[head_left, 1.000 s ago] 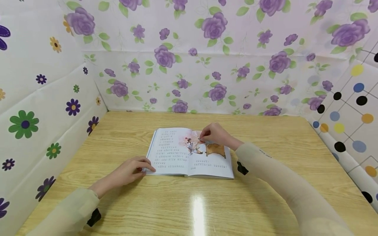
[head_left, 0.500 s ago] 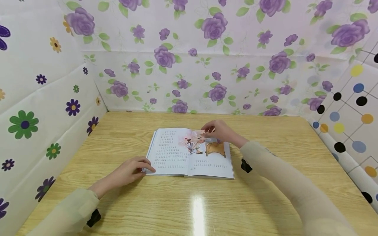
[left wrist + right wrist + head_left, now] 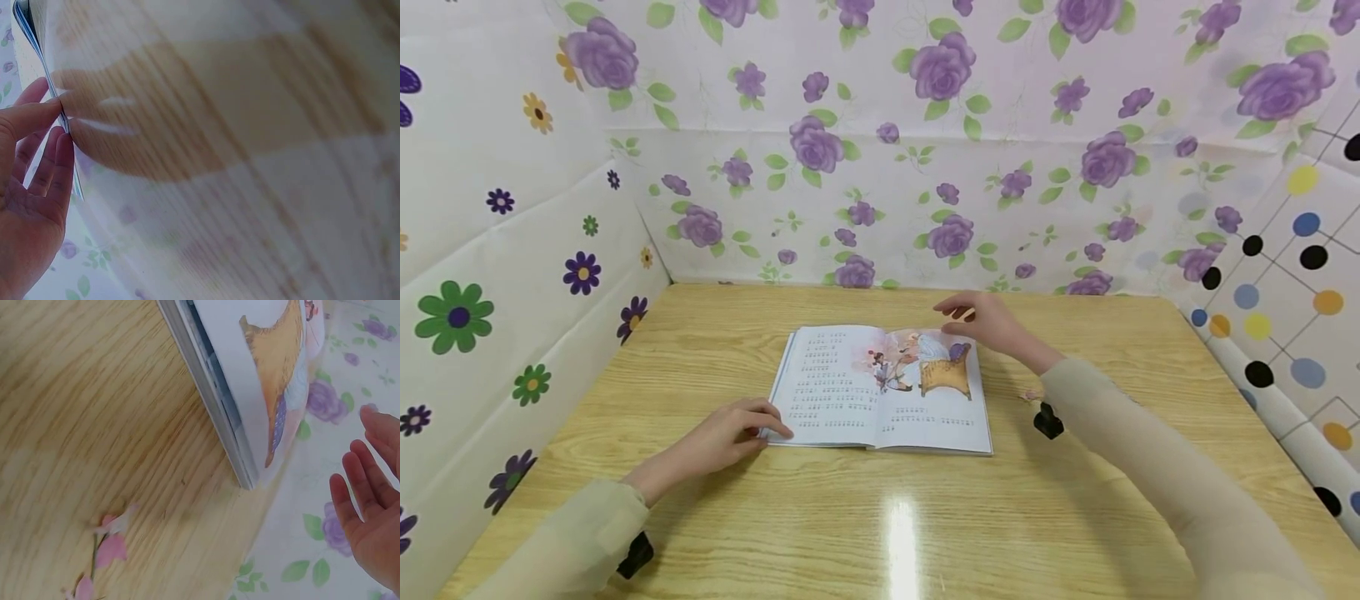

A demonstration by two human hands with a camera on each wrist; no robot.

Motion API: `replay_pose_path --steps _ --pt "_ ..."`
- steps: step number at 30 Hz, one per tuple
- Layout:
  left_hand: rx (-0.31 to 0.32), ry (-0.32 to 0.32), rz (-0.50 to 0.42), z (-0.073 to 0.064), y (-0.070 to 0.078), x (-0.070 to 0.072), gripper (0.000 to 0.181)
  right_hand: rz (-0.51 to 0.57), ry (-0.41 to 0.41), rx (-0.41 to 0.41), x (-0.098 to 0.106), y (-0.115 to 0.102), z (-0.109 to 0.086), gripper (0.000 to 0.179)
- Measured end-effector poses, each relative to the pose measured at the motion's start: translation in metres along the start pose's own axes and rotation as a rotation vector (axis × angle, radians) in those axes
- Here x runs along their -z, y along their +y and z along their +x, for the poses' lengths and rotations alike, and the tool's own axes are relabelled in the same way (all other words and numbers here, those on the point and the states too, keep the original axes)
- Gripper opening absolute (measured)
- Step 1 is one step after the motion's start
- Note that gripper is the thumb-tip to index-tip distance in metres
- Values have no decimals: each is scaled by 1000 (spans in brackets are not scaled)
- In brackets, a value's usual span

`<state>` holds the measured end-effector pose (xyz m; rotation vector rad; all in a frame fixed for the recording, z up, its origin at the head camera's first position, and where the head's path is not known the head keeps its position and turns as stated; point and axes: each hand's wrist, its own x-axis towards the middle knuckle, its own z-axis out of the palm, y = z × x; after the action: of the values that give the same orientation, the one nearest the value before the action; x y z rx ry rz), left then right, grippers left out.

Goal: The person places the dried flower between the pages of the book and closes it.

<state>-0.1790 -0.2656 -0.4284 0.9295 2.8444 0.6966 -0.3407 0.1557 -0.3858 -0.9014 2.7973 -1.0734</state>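
An open picture book (image 3: 835, 400) lies on the wooden table, with text on the left page and a coloured illustration on the right one. My left hand (image 3: 726, 437) rests at its lower left corner, the index finger lying on the page. In the left wrist view, the left hand's thumb (image 3: 44, 115) touches the thin book edge. Over the book's upper right corner hovers my right hand (image 3: 988, 321), holding nothing. The right wrist view has the right hand's fingers (image 3: 369, 481) spread and apart from the book.
A small pink flower sprig (image 3: 109, 544) lies on the table (image 3: 1112, 350) right of the book, partly below the right forearm. Flower-printed sheets (image 3: 865, 158) enclose the table at the back and left; a dotted one (image 3: 1292, 292) is at the right.
My right hand has lifted off the right page's picture and moved up and to the right. The pink sprig has come into view beside its sleeve. My left hand has stayed in place.
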Motion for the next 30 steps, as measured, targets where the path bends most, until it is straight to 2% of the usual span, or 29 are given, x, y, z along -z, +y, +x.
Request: replay_pose_path --steps 9,17,24,30 --pt "3 -3 -9 0 0 0 33 56 58 -8 14 13 -19 36" --pt "1 0 -2 -1 0 0 34 55 96 -9 21 24 -41 33" --pt "-31 23 3 -1 0 -1 36 41 87 -1 13 29 -66 32" --pt "-22 15 0 -3 -1 0 37 34 89 34 4 26 -78 30"
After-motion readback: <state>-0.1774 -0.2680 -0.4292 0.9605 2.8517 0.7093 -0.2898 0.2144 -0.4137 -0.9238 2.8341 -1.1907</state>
